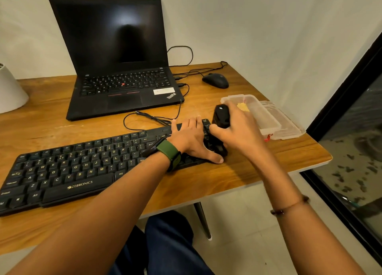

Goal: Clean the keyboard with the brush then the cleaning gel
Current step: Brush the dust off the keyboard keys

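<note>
1. Keyboard (68, 167): black, lies diagonally across the wooden worktop (258, 171), left end nearest the camera, right end far side.
2. Left hand (193, 140): flat on the right end of the keyboard, fingers straight and spread over the keys, thumb on the worktop at the keyboard's near edge. Grip fully open, holds nothing, just presses down. Green-strapped watch (169, 150) on that wrist.
3. Right hand (239, 130): fingers and thumb wrapped around the black brush (221, 117), a firm closed grip on it.
4. Brush stands roughly upright, top end above the fist, lower end down on the keyboard's right edge, just beside the left hand's fingers. Bristles hard to make out against the dark keys.
5. Clear plastic box (266, 117): just behind the right hand at the worktop's right edge, lid off and lying beside it. Yellow cleaning gel (242, 107) inside, partly hidden by the hand.
6. Behind: open laptop (122, 68), screen dark; black mouse (216, 80) to its right; cables between them.
</note>
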